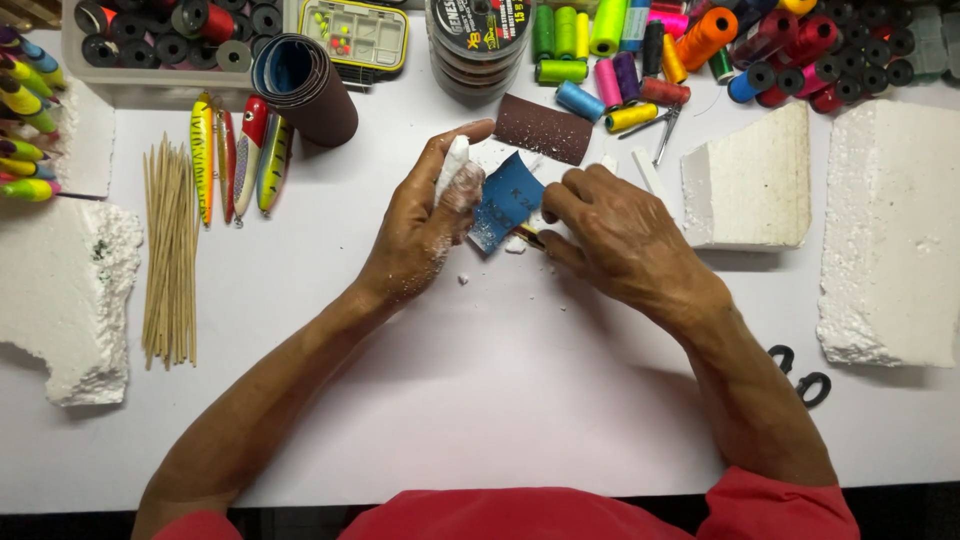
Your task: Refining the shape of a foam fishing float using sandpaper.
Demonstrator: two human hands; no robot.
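From the head camera, looking straight down on the white desk (480, 400), the left hand (420, 225) has its grip clamped on a small white foam piece (455, 160), thumb on one side and fingers curled round the other, with white dust over the knuckles. The foam piece stands nearly upright in the picture, its long axis running from about 6 o'clock to 12 o'clock, its upper tip poking out above the fingers. Just beside it, at 3 o'clock from the left grip, lies a folded scrap of sandpaper, blue back up (507, 200), touching the foam and slanting from 1 o'clock down to 7 o'clock. The right hand (625, 240) sits at 3 o'clock of that scrap, its fingers together and pinched on the scrap's right edge; something thin and dark shows under the fingertips, too hidden to name. So the sandpaper lies between the two hands, nearer the right grip, and the foam belongs to the left. White crumbs (463, 278) dot the desk at 6 o'clock of the foam. A brown sandpaper strip (545, 128) lies at 12 o'clock, near but apart.
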